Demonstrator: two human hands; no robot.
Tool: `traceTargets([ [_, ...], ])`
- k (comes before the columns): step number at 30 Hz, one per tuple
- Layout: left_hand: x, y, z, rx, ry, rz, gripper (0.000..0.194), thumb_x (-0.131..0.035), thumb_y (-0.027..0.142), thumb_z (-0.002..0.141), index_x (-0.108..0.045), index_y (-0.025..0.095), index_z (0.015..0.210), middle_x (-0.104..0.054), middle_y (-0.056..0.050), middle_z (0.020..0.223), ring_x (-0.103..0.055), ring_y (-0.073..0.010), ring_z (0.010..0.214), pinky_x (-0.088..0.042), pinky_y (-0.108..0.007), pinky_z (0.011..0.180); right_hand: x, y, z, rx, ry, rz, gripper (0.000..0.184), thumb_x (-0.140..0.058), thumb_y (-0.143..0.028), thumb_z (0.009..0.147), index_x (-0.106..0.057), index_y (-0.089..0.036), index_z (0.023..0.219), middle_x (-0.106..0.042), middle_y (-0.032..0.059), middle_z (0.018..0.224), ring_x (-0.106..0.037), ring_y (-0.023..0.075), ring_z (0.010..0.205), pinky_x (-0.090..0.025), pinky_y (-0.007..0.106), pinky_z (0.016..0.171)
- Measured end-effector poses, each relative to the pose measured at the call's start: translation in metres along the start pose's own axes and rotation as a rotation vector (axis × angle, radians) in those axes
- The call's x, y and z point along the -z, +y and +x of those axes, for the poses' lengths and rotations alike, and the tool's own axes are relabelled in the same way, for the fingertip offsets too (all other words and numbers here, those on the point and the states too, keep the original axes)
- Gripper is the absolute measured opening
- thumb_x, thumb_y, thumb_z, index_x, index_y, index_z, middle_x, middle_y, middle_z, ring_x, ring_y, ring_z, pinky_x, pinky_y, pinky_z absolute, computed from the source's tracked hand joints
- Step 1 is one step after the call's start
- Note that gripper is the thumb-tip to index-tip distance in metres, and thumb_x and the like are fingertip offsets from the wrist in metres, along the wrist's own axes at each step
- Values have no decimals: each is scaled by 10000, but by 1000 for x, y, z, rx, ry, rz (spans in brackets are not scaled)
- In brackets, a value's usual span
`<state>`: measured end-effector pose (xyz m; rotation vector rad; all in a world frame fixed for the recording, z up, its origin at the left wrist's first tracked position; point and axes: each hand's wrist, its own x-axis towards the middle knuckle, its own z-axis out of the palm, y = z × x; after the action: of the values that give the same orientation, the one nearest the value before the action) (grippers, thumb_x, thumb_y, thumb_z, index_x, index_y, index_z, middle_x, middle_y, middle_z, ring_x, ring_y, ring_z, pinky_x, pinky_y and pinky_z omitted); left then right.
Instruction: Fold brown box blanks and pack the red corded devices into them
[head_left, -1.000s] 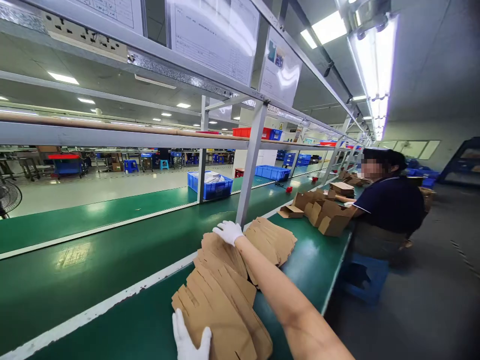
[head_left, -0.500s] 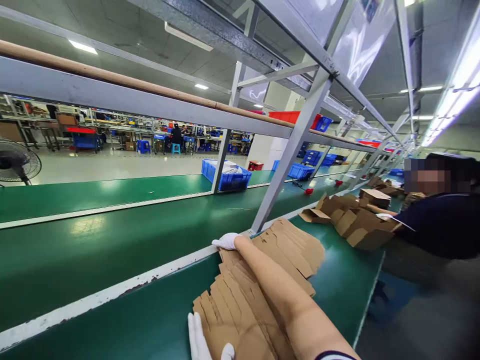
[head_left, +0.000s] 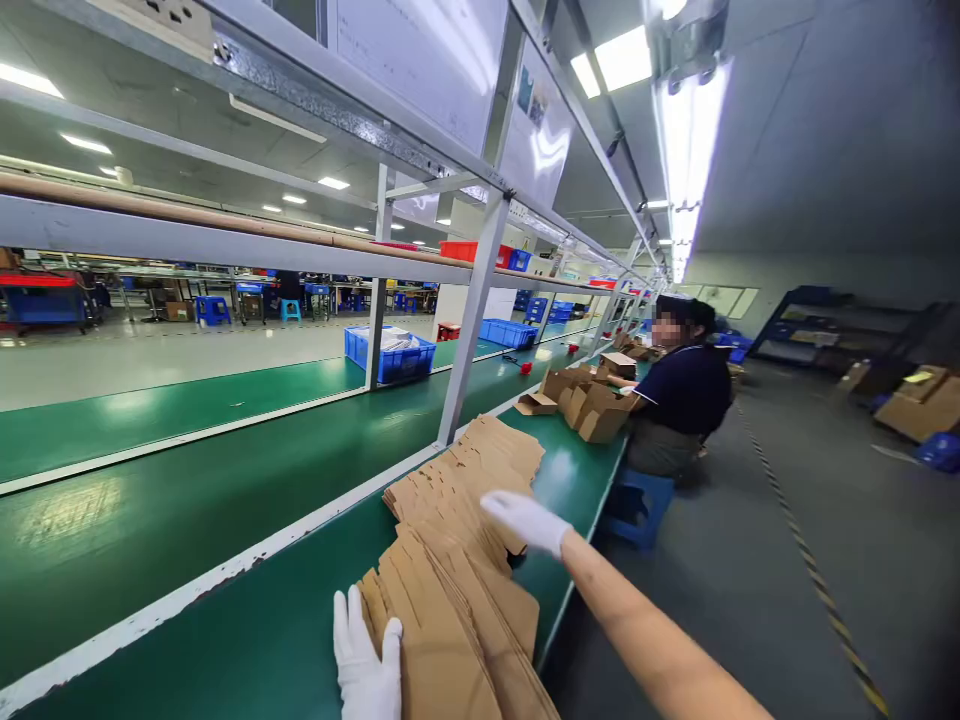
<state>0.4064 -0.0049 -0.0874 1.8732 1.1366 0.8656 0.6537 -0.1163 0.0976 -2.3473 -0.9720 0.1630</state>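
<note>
Flat brown cardboard box blanks (head_left: pixel 439 625) lie fanned out in overlapping layers on the green bench. At their near left edge is my left hand (head_left: pixel 366 655) in a white glove, fingers stretched and thumb apart, resting against the cardboard. My right hand (head_left: pixel 525 520), also gloved in white, is over the right side of the stack, its fingers extended and slightly blurred. Nothing shows in its grasp; whether it touches the cardboard I cannot tell. Farther back, more blanks (head_left: pixel 495 445) spread beside the metal post.
A co-worker (head_left: pixel 679 390) sits on a blue stool (head_left: pixel 637 505) along the bench, near partly folded cardboard boxes (head_left: pixel 592 400). A metal post (head_left: pixel 474 320) rises at the bench's back rail. Beyond it, a blue crate (head_left: pixel 390 355) stands next to a green belt (head_left: pixel 225 450).
My right hand has moved from the stack's far left edge to its right side. My left hand stays at the near left edge. The view has turned right.
</note>
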Motion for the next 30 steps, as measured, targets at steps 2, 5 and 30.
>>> traceTargets([
  [2,0,1,-1,-19,34,-1,771,-410,513,891,-305,53,1501,-216,-216,1640,-193,-344,1535,-165,-467,1269,-16,7,-42,-46,-69,-56,305,-650,-438,891,-719,-163,1004,-733,140,1073,-693,292,1015,-522,408,900],
  [5,5,5,0,-18,48,-25,789,-459,514,886,-266,89,1523,-213,-194,1642,-187,-321,1539,-178,-439,1267,-49,-12,-80,-58,-107,-129,377,-648,-490,836,-703,-155,999,-709,187,1110,-690,352,1001,-514,427,858],
  [30,36,10,49,92,39,-97,806,-358,587,866,-330,64,1479,-191,-225,1640,-165,-333,1544,-159,-452,1260,-82,-44,48,-61,-45,-188,349,-618,-384,988,-600,-207,1289,-525,103,1429,-536,292,1259,-446,537,1055],
])
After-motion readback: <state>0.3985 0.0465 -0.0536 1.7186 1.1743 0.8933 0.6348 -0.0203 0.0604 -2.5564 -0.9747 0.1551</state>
